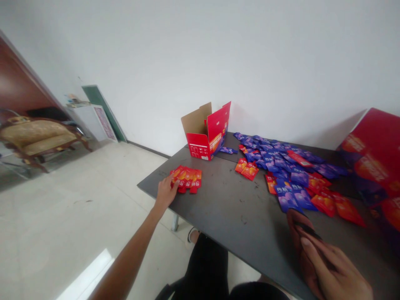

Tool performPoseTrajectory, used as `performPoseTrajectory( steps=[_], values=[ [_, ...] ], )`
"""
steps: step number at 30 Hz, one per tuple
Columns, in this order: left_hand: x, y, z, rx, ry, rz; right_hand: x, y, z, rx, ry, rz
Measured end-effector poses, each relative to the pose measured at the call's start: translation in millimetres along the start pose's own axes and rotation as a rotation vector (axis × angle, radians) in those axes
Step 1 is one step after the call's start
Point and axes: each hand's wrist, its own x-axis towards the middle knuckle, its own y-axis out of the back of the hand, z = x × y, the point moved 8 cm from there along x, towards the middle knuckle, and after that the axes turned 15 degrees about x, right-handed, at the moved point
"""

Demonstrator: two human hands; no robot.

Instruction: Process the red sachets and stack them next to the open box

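Observation:
At the table's left end, my left hand [168, 191] has its fingers and thumb closed at the near edge of an overlapping row of red packets [189, 177]. The row lies on the dark tabletop. Low on the right, my right hand [334, 266] is closed around a flat, folded brown thing [301, 241] with a black band, whose kind I cannot make out. Its far tip comes close to two purple packets [289, 196]. Part of it is hidden under my fingers.
Many purple packets [271, 154] are heaped along the wall, with red packets [325, 196] among them. A red carton [200, 143] with raised flaps stands at the back left. Another red box [371, 154] stands at the right. The table [215, 204] ends near my legs.

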Motion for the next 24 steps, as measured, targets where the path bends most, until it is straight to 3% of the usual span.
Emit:
performPoseTrajectory(
  steps=[8, 11, 13, 16, 19, 21, 24],
  values=[
    [-12, 5.6, 10, 0.22, -0.127, 0.114, -3, -4, 3, 0.043, -0.049, -0.046],
    [-32, 10.0, 30, 0.237, -0.166, 0.16, -4, -5, 1, 0.043, -0.037, -0.043],
    [-54, 10.3, 61, 0.203, -0.244, 0.188, -4, -6, -4, 0.048, -0.012, -0.044],
    [-92, 5.8, 133, 0.052, -0.457, 0.193, -5, -7, -16, 0.092, 0.035, -0.052],
    [-112, -24.9, 213, 0.001, -0.66, -0.051, -6, -9, -24, 0.132, 0.05, -0.069],
    [-109, -54.8, 261, 0.056, -0.721, -0.215, -6, -9, -26, 0.148, 0.05, -0.08],
    [-81, -93.4, 317, 0.087, -0.727, -0.258, -6, -9, -27, 0.163, 0.054, -0.091]
  ],
)
